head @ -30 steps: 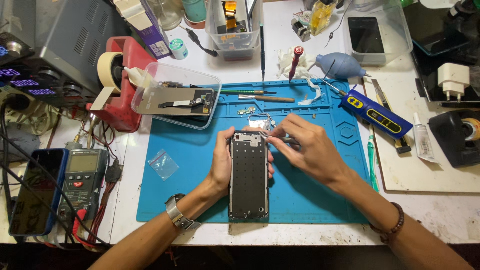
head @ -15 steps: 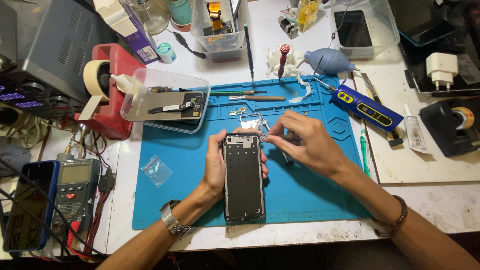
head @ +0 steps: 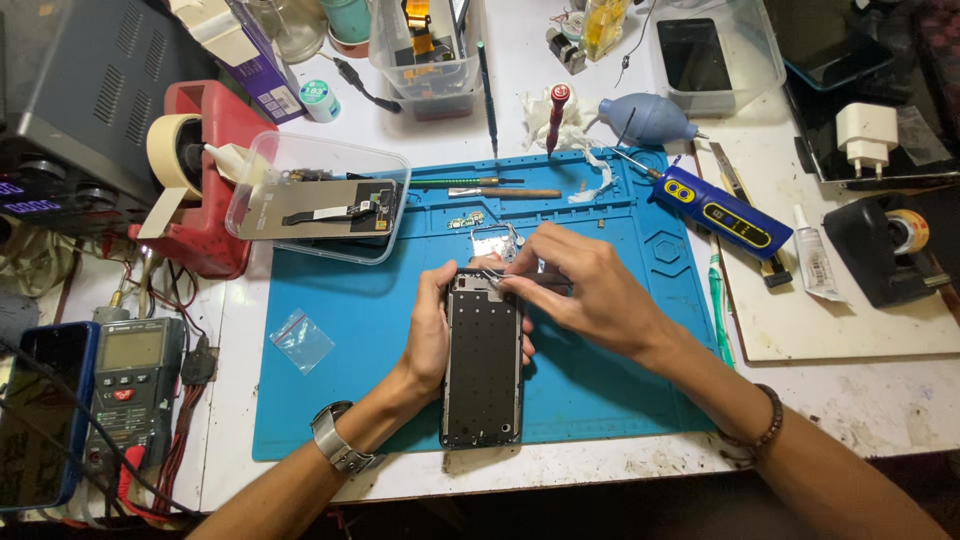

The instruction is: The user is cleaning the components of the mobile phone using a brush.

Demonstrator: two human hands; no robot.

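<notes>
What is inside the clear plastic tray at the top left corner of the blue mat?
The clear tray holds a flat grey phone panel with a black ribbon cable lying on it. Anything beneath the panel is covered and cannot be seen.

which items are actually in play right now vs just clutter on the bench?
In play:
- phone frame, steadied by left hand
- right hand working at its top edge
- blue mat

Lying about:
- multimeter
- tape dispenser
- air blower
- small plastic bag

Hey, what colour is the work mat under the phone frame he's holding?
Blue, a teal-leaning shade. The work mat shows best, and only, in the head view.
</notes>
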